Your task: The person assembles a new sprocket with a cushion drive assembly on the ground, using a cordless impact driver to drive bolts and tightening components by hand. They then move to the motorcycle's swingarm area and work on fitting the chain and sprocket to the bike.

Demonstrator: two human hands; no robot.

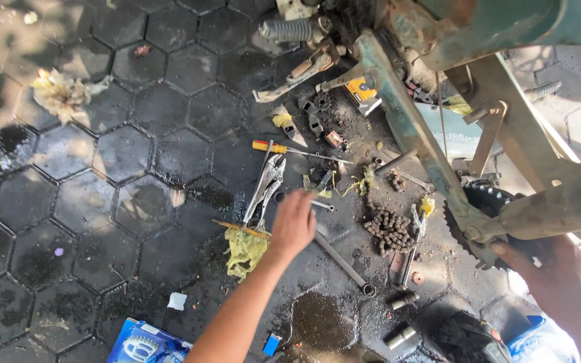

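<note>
Open room is found over the left half of the paved ground [102, 168], where dark, oil-stained hexagonal blocks lie bare apart from a crumpled pale rag [65, 94] near the upper left edge and a blue box [144, 344] at the bottom edge. The right half is crowded by a rusty green machine frame [432, 134] and its toothed sprocket [482, 202]. The left hand [293, 223] is stretched out over the scattered tools, fingers loosely spread and clamped on nothing, just beside grey locking pliers [265, 188] and above a long steel wrench [341, 261]. A yellow-handled screwdriver [284, 148] lies beyond the pliers, a greasy heap of chain [388, 230] to the right. The right hand [553, 275] is rested under the frame beside the sprocket; whether anything is grasped cannot be told.
</note>
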